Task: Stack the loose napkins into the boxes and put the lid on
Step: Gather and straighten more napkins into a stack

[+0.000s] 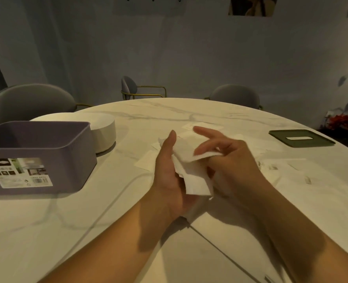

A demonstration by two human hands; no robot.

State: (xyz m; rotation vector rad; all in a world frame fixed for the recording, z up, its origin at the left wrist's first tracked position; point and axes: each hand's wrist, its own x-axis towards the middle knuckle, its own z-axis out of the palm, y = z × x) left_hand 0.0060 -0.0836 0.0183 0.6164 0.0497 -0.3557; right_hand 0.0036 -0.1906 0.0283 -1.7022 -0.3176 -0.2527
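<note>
Napkins [191,176]: small white stack held just above the counter [67,231], between both hands, close to you. Left hand [169,180] cradles it from the side, fingers [169,144] straight & flat vs the stack; thumb hidden. Right hand [236,160] pinches the top sheets, lower fingers curled under, index out straight.

Step in hand, I'd judge: squaring the stack before boxing. Tap the edges vs the flat left palm & keep the pinch light, since thin tissue likely creases or tears. Line up the corners first, else it prob. won't sit flat in the box.

More loose sheets [146,163] lie on the counter just beyond the hands & off to the right.

Box [71,160]: purple, open-topped, on the left, well apart from the hands; inside mostly out of sight. Its front sticker [20,172] has product pics & a barcode; text too small to read, no brand legible.

Lid [322,140]: dark green w/ a pale slot, flat on the counter far right; no writing visible.

White round thing [105,131] behind the box: can't tell what.
</note>
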